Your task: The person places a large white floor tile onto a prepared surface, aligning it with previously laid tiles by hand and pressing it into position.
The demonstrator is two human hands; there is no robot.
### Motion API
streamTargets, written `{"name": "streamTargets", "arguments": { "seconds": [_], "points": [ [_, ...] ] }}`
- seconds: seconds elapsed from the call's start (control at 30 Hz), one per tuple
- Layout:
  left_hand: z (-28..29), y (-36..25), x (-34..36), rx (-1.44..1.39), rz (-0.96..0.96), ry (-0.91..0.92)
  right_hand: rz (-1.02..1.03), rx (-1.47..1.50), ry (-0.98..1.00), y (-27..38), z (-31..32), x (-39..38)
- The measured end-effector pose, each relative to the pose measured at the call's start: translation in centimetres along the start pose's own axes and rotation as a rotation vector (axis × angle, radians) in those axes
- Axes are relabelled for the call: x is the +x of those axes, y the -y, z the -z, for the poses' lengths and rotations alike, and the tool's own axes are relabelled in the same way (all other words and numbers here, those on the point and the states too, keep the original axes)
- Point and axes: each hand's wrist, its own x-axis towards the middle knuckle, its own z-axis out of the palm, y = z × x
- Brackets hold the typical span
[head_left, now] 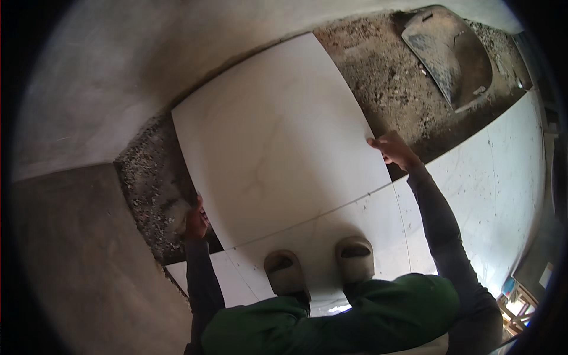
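A large white tile (272,136) with faint veining lies in front of me, its far edge close to the wall and its near edge along the laid tiles. My left hand (196,222) is closed at the tile's left edge, near its front corner. On the opposite side my right hand (395,150) grips the right edge, the thumb at the rim and the other fingers curled. The undersides of both grips are partly hidden.
Laid white tiles (491,165) run under my sandals and off to the right. Rough gravelly ground (378,65) shows right of the tile, with a worn, dirty pan-like container (458,56) on it. More gravel (148,177) lies left, beside the grey wall (118,77).
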Motion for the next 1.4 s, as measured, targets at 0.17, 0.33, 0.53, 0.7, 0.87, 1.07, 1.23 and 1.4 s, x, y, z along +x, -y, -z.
{"name": "streamTargets", "arguments": {
  "seconds": [0.17,0.33,0.53,0.7,0.87,1.07,1.23,1.4],
  "points": [
    [-1.8,-0.7,-0.7,-0.028,-0.030,0.045,-0.011,0.071,-0.010,0.4,-0.2,-0.2],
    [-1.3,-0.3,-0.5,0.017,-0.019,0.021,-0.028,0.029,-0.021,-0.5,-0.6,0.5],
    [3.0,1.8,-0.1,1.177,-0.761,0.024,-0.037,-0.151,-0.060,-1.9,-0.7,0.8],
    [2.5,1.7,1.0,0.092,-0.018,-0.045,-0.172,-0.163,-0.039,-1.3,-0.9,1.2],
    [0.2,0.1,-0.6,0.215,-0.117,0.001,-0.236,-0.209,-0.071,-0.6,-1.2,1.4],
    [0.3,-0.3,-3.0,0.278,-0.168,0.079,-0.220,-0.188,-0.046,-0.9,-1.4,1.2],
    [1.1,0.2,-3.1,0.342,-0.223,0.107,-0.255,-0.208,0.035,-1.2,-0.6,1.9],
    [1.7,0.8,-2.7,0.328,-0.247,0.090,-0.304,-0.203,0.028,-1.2,-0.3,2.5]
  ]
}}
